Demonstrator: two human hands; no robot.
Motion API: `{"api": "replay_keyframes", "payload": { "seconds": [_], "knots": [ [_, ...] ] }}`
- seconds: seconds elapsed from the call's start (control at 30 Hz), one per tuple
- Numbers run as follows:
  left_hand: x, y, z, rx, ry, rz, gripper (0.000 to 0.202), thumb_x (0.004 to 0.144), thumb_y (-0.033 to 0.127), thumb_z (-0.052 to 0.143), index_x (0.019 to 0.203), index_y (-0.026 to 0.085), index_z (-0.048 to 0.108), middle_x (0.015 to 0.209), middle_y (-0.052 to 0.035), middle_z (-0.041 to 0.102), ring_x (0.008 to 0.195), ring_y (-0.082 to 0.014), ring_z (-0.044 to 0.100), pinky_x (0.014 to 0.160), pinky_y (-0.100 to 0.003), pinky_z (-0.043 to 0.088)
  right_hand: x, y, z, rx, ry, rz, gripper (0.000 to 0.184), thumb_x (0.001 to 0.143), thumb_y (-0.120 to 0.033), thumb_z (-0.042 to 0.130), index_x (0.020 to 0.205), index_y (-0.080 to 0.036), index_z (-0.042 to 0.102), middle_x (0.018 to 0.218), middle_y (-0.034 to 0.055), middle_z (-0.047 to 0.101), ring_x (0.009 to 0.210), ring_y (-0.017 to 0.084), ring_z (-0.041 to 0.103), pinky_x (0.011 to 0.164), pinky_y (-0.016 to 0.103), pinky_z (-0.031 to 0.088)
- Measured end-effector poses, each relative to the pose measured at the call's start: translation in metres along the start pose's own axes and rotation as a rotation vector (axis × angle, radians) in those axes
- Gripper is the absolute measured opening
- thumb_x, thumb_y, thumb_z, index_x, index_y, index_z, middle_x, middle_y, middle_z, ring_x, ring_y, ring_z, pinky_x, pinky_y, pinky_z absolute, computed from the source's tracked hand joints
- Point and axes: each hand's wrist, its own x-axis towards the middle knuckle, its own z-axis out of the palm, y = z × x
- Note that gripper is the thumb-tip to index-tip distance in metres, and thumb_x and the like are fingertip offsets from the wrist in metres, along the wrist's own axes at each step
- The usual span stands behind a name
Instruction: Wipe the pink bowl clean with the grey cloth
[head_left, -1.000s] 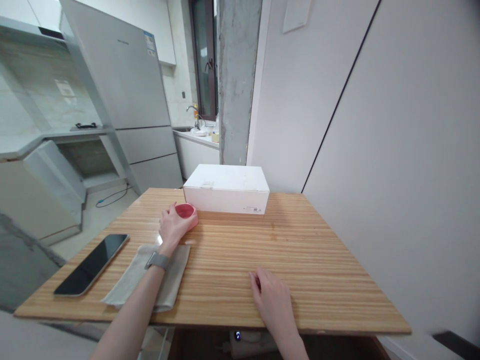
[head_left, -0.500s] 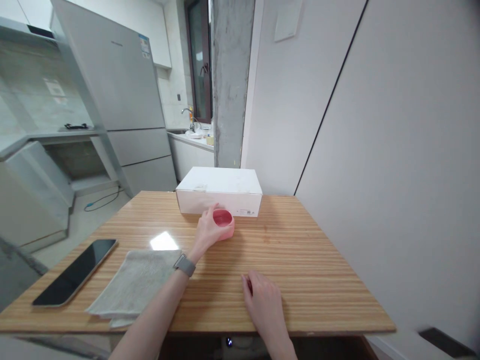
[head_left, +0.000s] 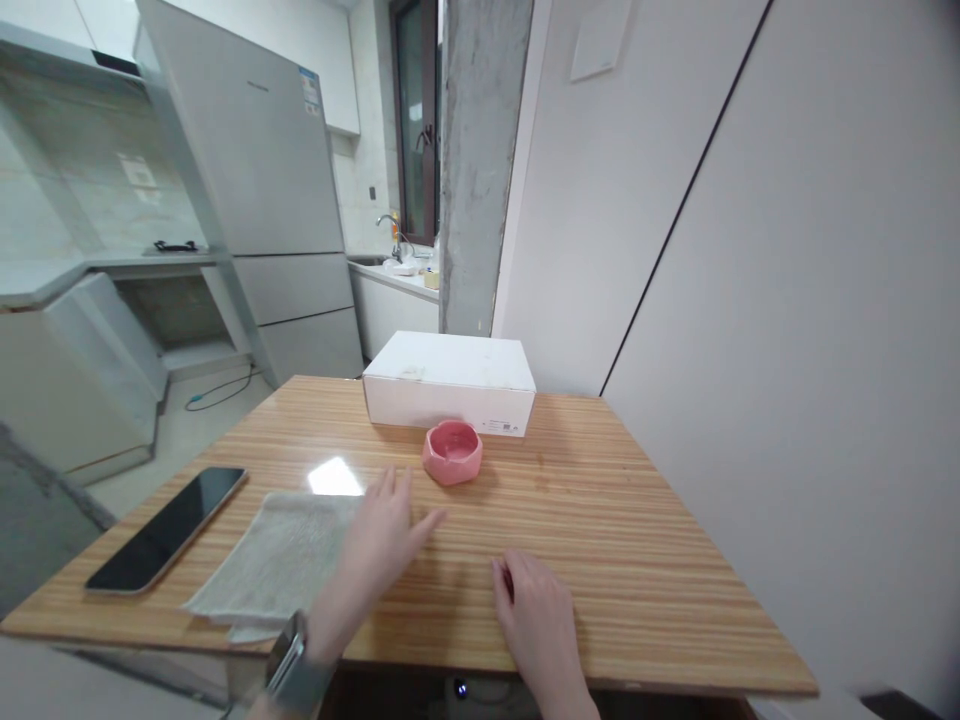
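Note:
A pink ashtray-like bowl with a faceted rim stands on the wooden table, close in front of a white box. My left hand, a grey-banded watch on its wrist, is apart from the bowl, nearer to me and to the left. Its fingers are spread and hold nothing; it is slightly blurred over the right edge of a folded grey cloth. My right hand rests near the table's front edge with its fingers curled in. Whatever its curled fingers might hold is hidden.
A dark-screened phone lies at the table's left, beside the cloth. The wooden table runs back to a white wall on the right. Behind it stand a grey fridge and a sink counter.
My left hand has let go of the pink bowl and drawn back toward me, its fingers opening. The bowl stays before the box. My right hand keeps its curled pose.

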Motion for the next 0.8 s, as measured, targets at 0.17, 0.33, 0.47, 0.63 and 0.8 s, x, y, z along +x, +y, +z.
{"api": "replay_keyframes", "payload": {
  "seconds": [0.17, 0.33, 0.47, 0.63, 0.8],
  "knots": [
    [-0.082, -0.052, -0.004, 0.365, 0.113, -0.164, 0.052, 0.084, 0.041, 0.044, 0.121, 0.006, 0.056, 0.127, -0.0232, 0.055, 0.118, -0.0372, 0.050, 0.097, -0.049, 0.040, -0.001, 0.003, 0.003, 0.067, 0.019, 0.046, 0.037, 0.095, -0.035, 0.034, 0.064, -0.022, 0.050, 0.060, 0.0017, 0.059, 0.054, 0.015, 0.055, 0.054, 0.027, 0.031],
    [-0.108, -0.073, -0.005, 0.273, 0.108, -0.143, 0.038, 0.086, 0.031, 0.034, 0.108, 0.020, 0.063, 0.119, -0.0096, 0.065, 0.111, -0.0276, 0.059, 0.088, -0.042, 0.049, 0.003, 0.000, -0.002, 0.482, -0.007, 0.325, 0.042, 0.087, -0.053, 0.045, 0.060, -0.022, 0.052, 0.055, 0.0019, 0.058, 0.051, 0.016, 0.053, 0.052, 0.027, 0.034],
    [-0.092, -0.051, -0.019, 0.065, 0.107, -0.288, 0.037, 0.091, 0.043, 0.031, 0.097, 0.026, 0.063, 0.083, -0.0044, 0.073, 0.076, -0.0243, 0.069, 0.059, -0.032, 0.051, 0.006, -0.013, -0.012, 1.210, -0.088, 0.723, 0.043, 0.071, -0.061, 0.063, 0.066, -0.018, 0.060, 0.062, 0.0046, 0.064, 0.057, 0.018, 0.060, 0.056, 0.029, 0.046],
    [-0.070, 0.018, -0.014, -0.175, 0.212, -0.062, 0.028, 0.092, 0.039, 0.037, 0.092, 0.027, 0.062, 0.084, -0.0031, 0.072, 0.074, -0.0198, 0.068, 0.062, -0.029, 0.049, 0.012, -0.026, -0.023, 1.958, -0.400, 0.897, 0.051, 0.073, -0.056, 0.064, 0.105, -0.017, 0.063, 0.118, 0.0145, 0.063, 0.107, 0.027, 0.061, 0.089, 0.044, 0.047],
    [-0.085, 0.086, 0.031, -0.155, 0.154, 0.360, 0.025, 0.089, 0.023, 0.039, 0.092, 0.024, 0.063, 0.082, -0.0061, 0.070, 0.073, -0.0212, 0.065, 0.061, -0.033, 0.050, 0.015, -0.018, -0.026, 1.738, -0.295, 0.762, 0.060, 0.083, -0.066, 0.038, 0.095, -0.016, 0.068, 0.090, 0.0117, 0.071, 0.090, 0.026, 0.066, 0.077, 0.042, 0.052]
  ]
}}
